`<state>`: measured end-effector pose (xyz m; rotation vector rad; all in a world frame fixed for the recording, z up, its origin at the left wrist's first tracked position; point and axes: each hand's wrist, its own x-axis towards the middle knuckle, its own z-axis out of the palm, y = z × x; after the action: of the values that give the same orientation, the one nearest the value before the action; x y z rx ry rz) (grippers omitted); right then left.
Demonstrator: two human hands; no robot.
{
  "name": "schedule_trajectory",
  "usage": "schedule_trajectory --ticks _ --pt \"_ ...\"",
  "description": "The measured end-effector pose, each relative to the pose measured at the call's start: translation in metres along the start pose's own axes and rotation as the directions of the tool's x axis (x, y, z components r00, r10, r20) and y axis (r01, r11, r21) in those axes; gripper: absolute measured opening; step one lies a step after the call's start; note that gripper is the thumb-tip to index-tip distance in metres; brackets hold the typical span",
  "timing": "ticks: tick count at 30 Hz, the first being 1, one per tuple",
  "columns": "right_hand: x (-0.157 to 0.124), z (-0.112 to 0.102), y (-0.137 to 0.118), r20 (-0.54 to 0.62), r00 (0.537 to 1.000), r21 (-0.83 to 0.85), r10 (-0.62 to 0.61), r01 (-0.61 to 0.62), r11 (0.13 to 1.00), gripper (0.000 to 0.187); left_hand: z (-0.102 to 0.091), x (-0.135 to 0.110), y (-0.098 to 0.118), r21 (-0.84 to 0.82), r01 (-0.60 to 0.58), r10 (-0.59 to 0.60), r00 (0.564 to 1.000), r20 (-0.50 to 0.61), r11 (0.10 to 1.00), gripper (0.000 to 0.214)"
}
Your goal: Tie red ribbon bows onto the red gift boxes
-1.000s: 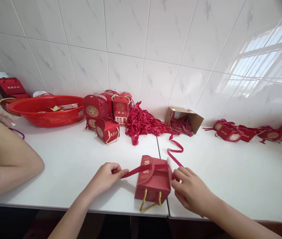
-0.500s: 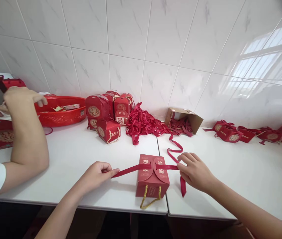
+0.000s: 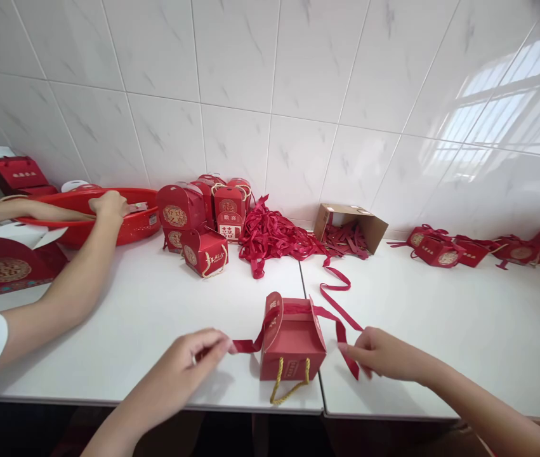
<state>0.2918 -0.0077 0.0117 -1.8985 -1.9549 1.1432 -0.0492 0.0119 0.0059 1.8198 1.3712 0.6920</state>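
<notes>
A red gift box [image 3: 293,365] with a yellow cord handle [image 3: 289,398] stands upright at the table's front, its two top flaps raised and apart. A red ribbon [image 3: 298,309] runs through the flaps and hangs slack to both sides. My left hand [image 3: 198,355], left of the box, pinches one ribbon end between thumb and fingers. On the other side my right hand [image 3: 379,355] has its thumb and finger pinched at the right stretch of ribbon. Behind that hand, a loose strand trails back to a red ribbon heap [image 3: 279,238].
Several red boxes [image 3: 205,251] stand behind on the left; others, tied with bows [image 3: 436,247], lie right. A tipped cardboard box [image 3: 372,228] holds ribbons. At left, a co-worker's hands [image 3: 108,206] reach into a red basket [image 3: 141,225] beside an open red box [image 3: 7,266].
The flaps, flat before, have risen and parted, and the ribbon has gone from taut to slack. Both my hands are slightly lower. The co-worker's hands have moved into the basket.
</notes>
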Motion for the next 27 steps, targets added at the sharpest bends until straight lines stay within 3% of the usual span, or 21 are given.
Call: schedule_trajectory --ticks 2,3,7,10,12,14,17,19,21,24,27 --pt "-0.005 0.009 -0.008 0.172 0.982 0.186 -0.073 0.04 0.982 0.051 0.009 -0.009 0.004 -0.068 0.02 -0.012 0.994 0.112 0.998 0.033" --pt "-0.006 0.015 -0.012 0.186 0.976 0.236 -0.112 0.066 0.97 0.048 0.013 -0.012 0.004 -0.092 0.034 -0.023 0.992 0.12 0.995 0.034" --pt "-0.001 0.034 -0.017 0.025 0.972 0.268 -0.233 0.218 0.938 0.043 0.026 -0.009 0.002 -0.219 0.172 -0.121 0.967 0.226 0.961 0.055" --pt "0.004 0.04 -0.014 -0.024 0.985 0.364 -0.172 0.169 0.916 0.053 0.029 -0.005 0.003 -0.45 0.228 -0.134 0.964 0.231 0.863 0.063" --pt "0.006 0.04 -0.014 -0.046 0.996 0.504 -0.08 0.092 0.858 0.06 0.029 -0.002 0.006 -0.662 0.216 -0.142 0.976 0.165 0.718 0.06" --pt "0.007 0.038 -0.015 -0.093 0.996 0.688 -0.011 0.073 0.722 0.057 0.029 0.002 0.009 -0.845 0.193 -0.174 0.977 0.12 0.499 0.044" --pt "0.01 0.03 -0.02 -0.212 0.977 0.869 -0.034 0.204 0.451 0.035 0.028 0.011 0.013 -0.978 0.132 -0.281 0.956 0.083 0.162 0.019" --pt "0.012 0.023 -0.024 -0.279 0.959 0.905 -0.047 0.279 0.322 0.029 0.025 0.017 0.016 -0.997 0.064 -0.329 0.943 0.049 0.035 0.02" --pt "0.011 0.015 -0.027 -0.333 0.943 0.919 -0.004 0.325 0.224 0.028 0.019 0.02 0.018 -1.0 -0.015 -0.328 0.945 -0.013 -0.005 0.022" --pt "0.005 0.003 -0.03 -0.416 0.905 0.907 0.086 0.406 0.115 0.021 0.006 0.022 0.024 -0.99 -0.143 -0.338 0.931 -0.139 0.012 0.025" --pt "-0.003 -0.006 -0.031 -0.498 0.863 0.863 0.09 0.483 0.147 0.018 -0.008 0.024 0.032 -0.969 -0.238 -0.337 0.908 -0.248 0.072 0.029"
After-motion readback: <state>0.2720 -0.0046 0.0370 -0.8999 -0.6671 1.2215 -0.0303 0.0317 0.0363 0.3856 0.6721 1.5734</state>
